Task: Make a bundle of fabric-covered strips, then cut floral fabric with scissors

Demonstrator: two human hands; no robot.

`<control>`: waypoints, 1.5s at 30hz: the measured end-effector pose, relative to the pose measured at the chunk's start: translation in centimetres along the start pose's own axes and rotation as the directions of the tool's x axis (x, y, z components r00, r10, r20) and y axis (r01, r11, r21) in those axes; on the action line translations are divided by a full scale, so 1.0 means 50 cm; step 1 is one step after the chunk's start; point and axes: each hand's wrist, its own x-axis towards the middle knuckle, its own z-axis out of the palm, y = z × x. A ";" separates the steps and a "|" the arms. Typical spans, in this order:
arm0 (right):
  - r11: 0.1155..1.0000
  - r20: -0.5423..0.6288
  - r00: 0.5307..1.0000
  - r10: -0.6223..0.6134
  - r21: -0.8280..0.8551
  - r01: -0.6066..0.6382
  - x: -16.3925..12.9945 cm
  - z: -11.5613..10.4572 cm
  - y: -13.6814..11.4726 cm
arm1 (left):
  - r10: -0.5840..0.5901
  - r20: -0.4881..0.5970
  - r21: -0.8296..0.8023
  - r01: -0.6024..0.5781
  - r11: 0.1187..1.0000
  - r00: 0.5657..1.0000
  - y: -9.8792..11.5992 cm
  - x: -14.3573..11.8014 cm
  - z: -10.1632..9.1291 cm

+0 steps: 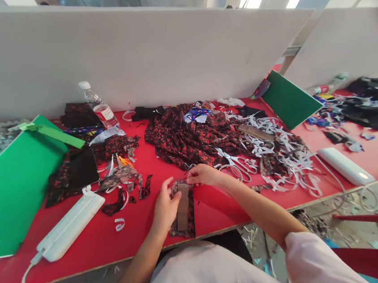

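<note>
A narrow brown cardboard strip (pixel 182 216) lies lengthwise on a small piece of dark floral fabric (pixel 191 222) near the table's front edge. My left hand (pixel 165 205) is at the left side of this piece, its thumb by the cardboard and its fingers closed on the fabric's upper left edge. At the top right corner, my right hand (pixel 202 176) pinches the fabric between thumb and fingertips. Just beyond my right hand lie silver scissors (pixel 233 159) with white handles. Behind both hands spreads a large heap of red and black floral fabric (pixel 174 131).
White fabric strips (pixel 284 149) tangle at the right, with another cardboard piece (pixel 256 132) among them. Green boards (pixel 21 186) stand at both sides. A white power strip (pixel 71 226), fabric scraps (pixel 119 180) and a water bottle (pixel 99 106) are on the left. A grey partition (pixel 153 55) rises behind.
</note>
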 end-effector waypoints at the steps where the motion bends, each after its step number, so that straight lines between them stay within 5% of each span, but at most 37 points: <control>1: 0.999 -0.022 0.999 -0.026 -0.047 0.025 -0.002 0.002 -0.003 | 0.088 -0.033 0.132 -0.083 0.988 0.996 0.007 -0.004 -0.002; 3: 0.988 -0.057 0.995 -0.077 -0.138 0.069 -0.007 0.005 -0.010 | 0.290 -0.019 0.402 -0.258 0.878 0.957 0.021 -0.014 -0.003; 5: 0.972 -0.073 0.991 -0.114 -0.214 0.097 -0.010 0.008 -0.015 | 0.397 0.165 0.564 -0.417 0.713 0.903 0.028 -0.024 0.001; 8: 0.947 -0.068 0.987 -0.146 -0.299 0.120 -0.009 0.012 -0.016 | 0.366 0.444 0.596 -0.575 0.561 0.818 0.025 -0.034 0.010; 10: 0.930 -0.055 0.986 -0.158 -0.344 0.130 -0.008 0.013 -0.014 | 0.329 0.498 0.613 -0.594 0.521 0.803 0.019 -0.036 0.015; 20: 0.842 0.021 0.976 -0.215 -0.502 0.196 -0.015 -0.002 -0.019 | 0.318 0.501 0.604 -0.588 0.538 0.805 0.006 -0.035 0.016; 31: 0.757 -0.132 0.970 -0.203 -0.649 0.071 -0.042 0.046 -0.022 | 0.283 0.510 0.634 -0.578 0.514 0.812 0.015 -0.037 0.016; 38: 0.519 -0.034 0.977 -0.213 -0.850 0.083 -0.068 0.077 -0.025 | 0.279 0.513 0.630 -0.577 0.519 0.812 0.013 -0.036 0.017; 45: 0.548 -0.021 0.981 -0.194 -0.832 0.090 -0.109 0.084 -0.027 | 0.258 0.512 0.626 -0.562 0.540 0.819 0.009 -0.040 0.016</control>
